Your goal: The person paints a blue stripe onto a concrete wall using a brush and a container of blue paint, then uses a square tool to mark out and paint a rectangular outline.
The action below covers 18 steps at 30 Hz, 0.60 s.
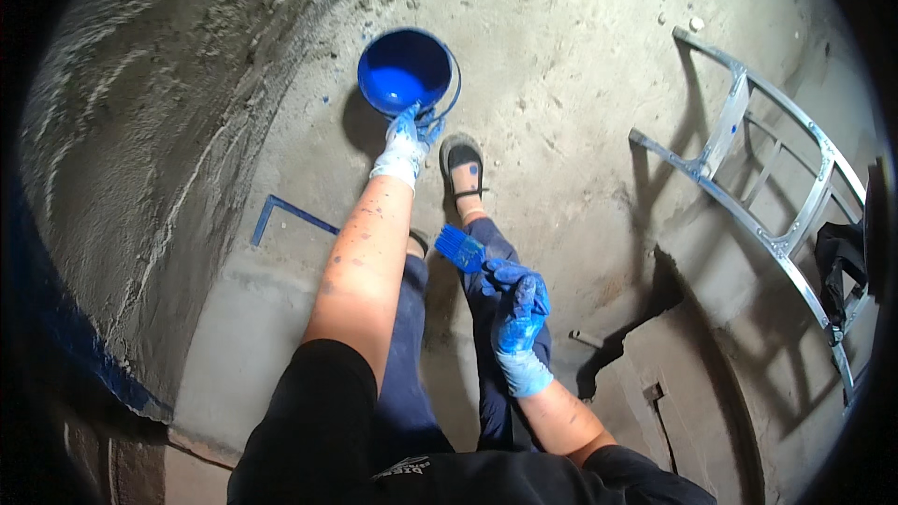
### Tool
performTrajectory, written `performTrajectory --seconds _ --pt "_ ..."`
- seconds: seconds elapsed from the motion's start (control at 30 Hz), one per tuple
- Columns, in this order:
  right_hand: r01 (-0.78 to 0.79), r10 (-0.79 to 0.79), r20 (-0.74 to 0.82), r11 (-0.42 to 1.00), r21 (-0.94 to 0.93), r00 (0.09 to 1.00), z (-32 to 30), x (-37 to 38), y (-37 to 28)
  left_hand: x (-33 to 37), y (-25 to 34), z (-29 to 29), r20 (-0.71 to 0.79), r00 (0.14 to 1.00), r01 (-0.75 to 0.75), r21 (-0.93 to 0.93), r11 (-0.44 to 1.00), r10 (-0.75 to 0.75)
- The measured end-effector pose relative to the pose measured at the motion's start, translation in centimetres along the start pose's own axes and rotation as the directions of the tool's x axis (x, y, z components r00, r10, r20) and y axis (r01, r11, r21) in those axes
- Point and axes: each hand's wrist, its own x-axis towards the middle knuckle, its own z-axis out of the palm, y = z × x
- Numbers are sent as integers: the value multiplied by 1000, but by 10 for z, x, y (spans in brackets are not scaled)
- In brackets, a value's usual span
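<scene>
My left hand, in a paint-smeared light glove, grips the near rim of a blue bucket with bright blue paint inside. The bucket is held out in front of me, its mouth facing up and its handle hanging at the right side. Blue-stained too is the glove on my right hand, whose fingers close around the handle of a paintbrush. The brush points up and left above my right leg, its wide bristles soaked in blue. Brush and bucket are apart.
An aluminium ladder stands at the right, with a black cloth or bag on it. A rough grey wall rises at the left. A blue L-shaped strip and a cardboard-like sheet lie on the concrete floor.
</scene>
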Motion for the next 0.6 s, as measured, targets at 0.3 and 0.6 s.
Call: performTrajectory --seconds 0.3,0.6 --pt "217 -214 49 973 -79 976 -34 14 -73 -19 22 -13 -84 929 -350 127 928 361" --pt "215 -222 289 975 56 931 -10 -29 -212 -320 62 -63 107 883 -459 401 793 457"
